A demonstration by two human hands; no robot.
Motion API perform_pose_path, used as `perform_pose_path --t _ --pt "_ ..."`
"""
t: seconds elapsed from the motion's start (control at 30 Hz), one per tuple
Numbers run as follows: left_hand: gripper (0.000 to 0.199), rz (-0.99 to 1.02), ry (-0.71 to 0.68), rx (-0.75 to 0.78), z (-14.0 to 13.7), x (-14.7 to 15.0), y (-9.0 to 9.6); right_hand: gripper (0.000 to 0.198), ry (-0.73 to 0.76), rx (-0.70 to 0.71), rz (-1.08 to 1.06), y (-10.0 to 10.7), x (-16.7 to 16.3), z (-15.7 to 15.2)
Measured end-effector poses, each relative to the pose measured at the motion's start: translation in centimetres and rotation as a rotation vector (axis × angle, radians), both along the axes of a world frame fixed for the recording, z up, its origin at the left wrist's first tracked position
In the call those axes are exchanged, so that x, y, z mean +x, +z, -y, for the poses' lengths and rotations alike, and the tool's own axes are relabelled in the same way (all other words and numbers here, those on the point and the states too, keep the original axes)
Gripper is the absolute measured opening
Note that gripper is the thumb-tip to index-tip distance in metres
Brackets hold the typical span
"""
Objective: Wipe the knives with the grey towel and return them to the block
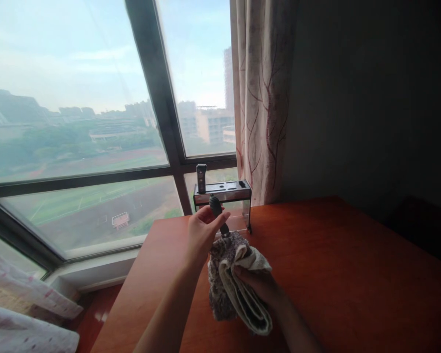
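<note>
My left hand (205, 226) pinches the dark ribbed handle (215, 206) of a tool between thumb and fingers. The handle tilts upward, and a short metal part shows at its lower end. Below that, the tool disappears into a folded towel (220, 289), fluffy grey-purple on one side and whitish on the other. My right hand (255, 282) is closed on the towel's folds from the right, its fingers partly hidden. Just behind my left hand stands a clear-walled knife block (226, 187) with a slotted top. A dark riveted knife handle (201, 177) sticks up from its left end.
The knife block stands near the far edge of a reddish-brown wooden table (316, 255). Beyond are a large window with dark frames (174, 169) and a patterned curtain (262, 98). Another curtain (25, 318) hangs low on the left, beside the sill (99, 269).
</note>
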State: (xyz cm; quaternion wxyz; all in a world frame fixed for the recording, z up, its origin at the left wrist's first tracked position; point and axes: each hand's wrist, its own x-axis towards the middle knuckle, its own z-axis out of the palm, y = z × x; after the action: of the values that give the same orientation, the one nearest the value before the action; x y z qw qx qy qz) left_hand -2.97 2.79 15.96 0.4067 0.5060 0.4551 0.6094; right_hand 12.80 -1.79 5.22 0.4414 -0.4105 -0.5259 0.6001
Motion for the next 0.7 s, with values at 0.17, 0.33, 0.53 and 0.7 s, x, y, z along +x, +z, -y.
perform_pose_path --t 0.17,0.33,0.53,0.7 --pt "0.025 -0.19 -0.083 0.112 0.5 1.8 -1.2 0.058 -0.037 -0.137 -0.14 -0.2 -0.1 0.2" --pt "0.024 -0.231 -0.225 0.091 1.4 2.8 -0.9 0.059 -0.159 -0.128 -0.308 -1.2 -0.2 0.0" --pt "0.025 0.016 -0.506 -0.018 1.4 2.0 0.0 0.058 -0.141 -0.182 -0.428 -1.6 -0.3 -0.2" --pt "0.025 0.113 -0.228 -0.016 0.9 1.4 0.0 0.054 -0.164 -0.103 -0.169 -0.7 -0.2 -0.2"
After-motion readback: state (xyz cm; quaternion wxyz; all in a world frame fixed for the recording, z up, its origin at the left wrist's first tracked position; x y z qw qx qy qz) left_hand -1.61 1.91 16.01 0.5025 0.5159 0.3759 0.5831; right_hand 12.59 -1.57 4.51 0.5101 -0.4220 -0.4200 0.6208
